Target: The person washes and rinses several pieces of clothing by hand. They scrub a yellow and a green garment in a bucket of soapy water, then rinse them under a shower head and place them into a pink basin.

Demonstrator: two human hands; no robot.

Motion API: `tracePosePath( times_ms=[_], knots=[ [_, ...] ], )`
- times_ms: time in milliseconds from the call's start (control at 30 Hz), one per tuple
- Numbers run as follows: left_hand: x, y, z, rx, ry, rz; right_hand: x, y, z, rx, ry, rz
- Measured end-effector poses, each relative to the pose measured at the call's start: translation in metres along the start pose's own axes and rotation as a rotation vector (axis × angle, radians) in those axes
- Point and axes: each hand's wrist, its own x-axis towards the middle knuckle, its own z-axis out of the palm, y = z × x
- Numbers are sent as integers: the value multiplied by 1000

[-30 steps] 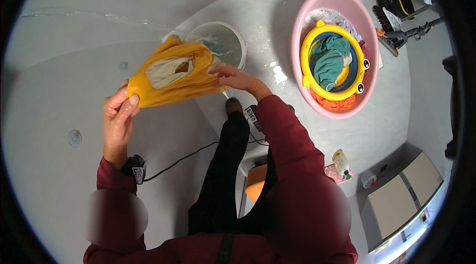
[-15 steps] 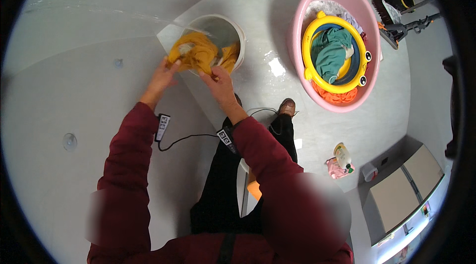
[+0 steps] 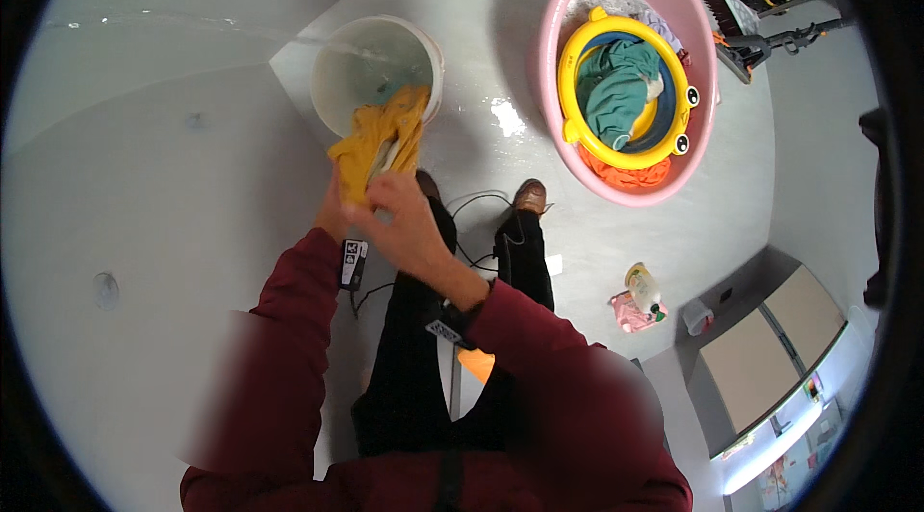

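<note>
Yellow garment [image 3: 390, 132], stretched between the hands and the white bucket [image 3: 438, 60]: far end over the bucket's near rim, near end up at the hands. Whether the far end dips in the water can't be told. Bucket stands near the left corner of the pale grey floor [image 3: 481, 79].

Left hand [image 3: 332, 209]: at the garment's near left edge, fingers mostly behind cloth, so can't tell if pinching or loose. Right hand [image 3: 409, 228]: at the near end, fingers curled, gap showing between thumb and forefinger; motion blur, can't tell if the pinch is closed on cloth.

Handling, judged: soft, limp, no stiffness of its own; likely soaked, so heavier than it looks, sagging and a bit slick. Not fragile, though wet fabric may stretch. Best hold: a bunched fistful of the near edge with each hand, outer layer and lining together; a fingertip pinch would likely slip.

Materials: garment matte, creased, folded, cream lining showing in the opening. Bucket smooth, round, looks like plastic, cloudy water inside. Toward the floor's far right: glossy oval pink tub [image 3: 551, 98], white suds [image 3: 606, 0] at its far end, orange cloth [image 3: 630, 172] crumpled at its near end. Inside it, a round yellow basin [image 3: 568, 89] with cartoon eyes, rumpled green cloth [image 3: 616, 93] in it.
</note>
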Motion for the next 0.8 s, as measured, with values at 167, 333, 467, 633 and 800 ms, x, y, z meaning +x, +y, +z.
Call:
tracePosePath(
  times_ms=[167,333,467,633,800],
  knots=[
    [36,-13,17,-847,-364,122,-29,-25,-34,32,-212,-53],
    [34,12,-13,-362,412,173,-48,6,-108,85,-185,248],
    [24,27,0,-419,479,110,-23,49,-121,537,175,702],
    [13,13,45,148,442,444,-22,35,-73,886,-31,1066],
    [-9,1,70,147,657,340,33,24,-49,1494,-326,715]
  ],
)
